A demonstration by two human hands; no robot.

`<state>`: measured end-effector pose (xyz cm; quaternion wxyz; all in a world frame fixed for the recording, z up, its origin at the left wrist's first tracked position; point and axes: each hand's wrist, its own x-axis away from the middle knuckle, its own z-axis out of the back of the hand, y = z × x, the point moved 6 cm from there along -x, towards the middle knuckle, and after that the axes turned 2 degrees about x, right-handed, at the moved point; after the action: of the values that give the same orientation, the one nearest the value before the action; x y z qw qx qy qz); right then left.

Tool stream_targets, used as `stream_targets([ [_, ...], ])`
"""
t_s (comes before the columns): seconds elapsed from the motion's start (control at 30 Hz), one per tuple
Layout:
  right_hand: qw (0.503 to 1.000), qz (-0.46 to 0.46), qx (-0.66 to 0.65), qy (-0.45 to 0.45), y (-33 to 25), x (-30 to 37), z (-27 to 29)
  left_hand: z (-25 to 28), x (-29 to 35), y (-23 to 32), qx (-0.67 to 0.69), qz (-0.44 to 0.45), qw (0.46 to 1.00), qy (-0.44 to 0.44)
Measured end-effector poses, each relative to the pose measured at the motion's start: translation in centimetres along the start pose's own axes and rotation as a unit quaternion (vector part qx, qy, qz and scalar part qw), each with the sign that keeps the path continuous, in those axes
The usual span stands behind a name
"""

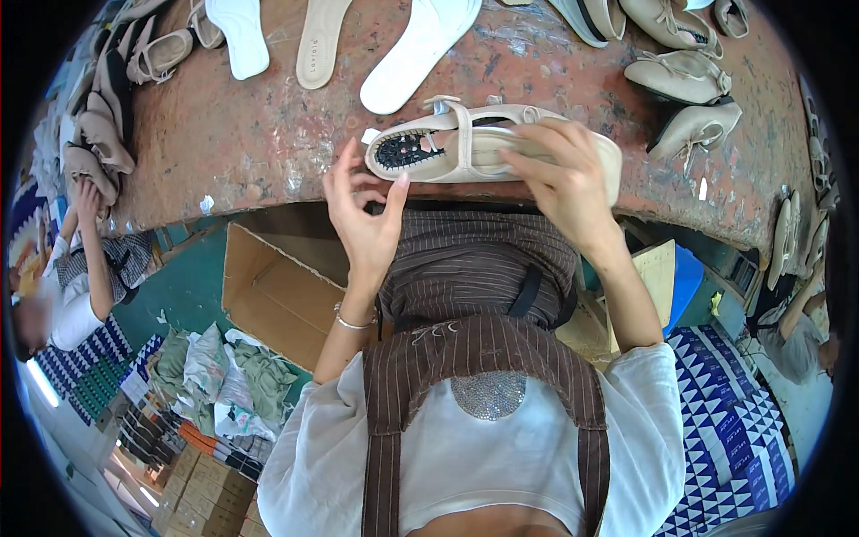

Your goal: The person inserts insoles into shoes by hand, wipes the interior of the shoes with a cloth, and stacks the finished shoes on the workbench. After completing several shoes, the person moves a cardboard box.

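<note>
A beige strap shoe (420, 176) lies sideways near the table's front edge, its heel to the left. Black, perforated material shows inside the heel, and a strap (463, 134) crosses the opening. My left hand (365, 219) curves about the heel, the thumb on its near side and the fingers round the back. A pale beige insole (489, 150) lies along the shoe's opening, right of the strap. Over it, my right hand (565, 174) is closed on the insole with bent fingers. This hand partly hides the insole and the shoe's front.
Loose insoles, white (420, 55) and beige (322, 45), lie beyond the shoe on the worn table (268, 134). Beige shoes with bows (684, 76) stand right; more shoes (106, 130) pile up left, near another person's hand (87, 199). Below the table sits an open cardboard box (277, 286).
</note>
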<state>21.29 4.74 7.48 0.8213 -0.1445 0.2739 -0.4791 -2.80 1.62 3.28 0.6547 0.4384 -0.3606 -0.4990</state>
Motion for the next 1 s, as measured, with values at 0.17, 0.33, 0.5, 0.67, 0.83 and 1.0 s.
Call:
stream_targets([
  [0.17,0.995,-0.004,-0.098,-0.005,-1.3,-2.1,-4.6,-0.8,-0.4,-2.5,0.073,0.035,0.996,0.031],
  [0.33,0.994,-0.007,-0.108,-0.024,-1.9,-3.4,-5.7,-0.8,-1.2,-3.5,0.124,0.036,0.991,0.041],
  [0.5,0.992,0.016,-0.103,-0.073,-2.2,-4.2,-7.4,-0.8,-1.8,-3.6,0.107,0.045,0.991,0.063],
  [0.67,0.993,0.051,-0.049,-0.090,-2.9,-3.9,-7.9,-0.7,-2.6,-4.6,0.095,0.081,0.990,0.058],
  [0.83,0.971,0.182,-0.045,-0.150,-3.0,-3.2,-8.7,-1.0,-3.1,-4.7,0.119,0.101,0.987,0.033],
  [1.0,0.938,0.168,-0.063,-0.297,-3.7,-4.2,-9.6,-0.7,-3.8,-4.7,0.001,0.044,0.997,0.064],
])
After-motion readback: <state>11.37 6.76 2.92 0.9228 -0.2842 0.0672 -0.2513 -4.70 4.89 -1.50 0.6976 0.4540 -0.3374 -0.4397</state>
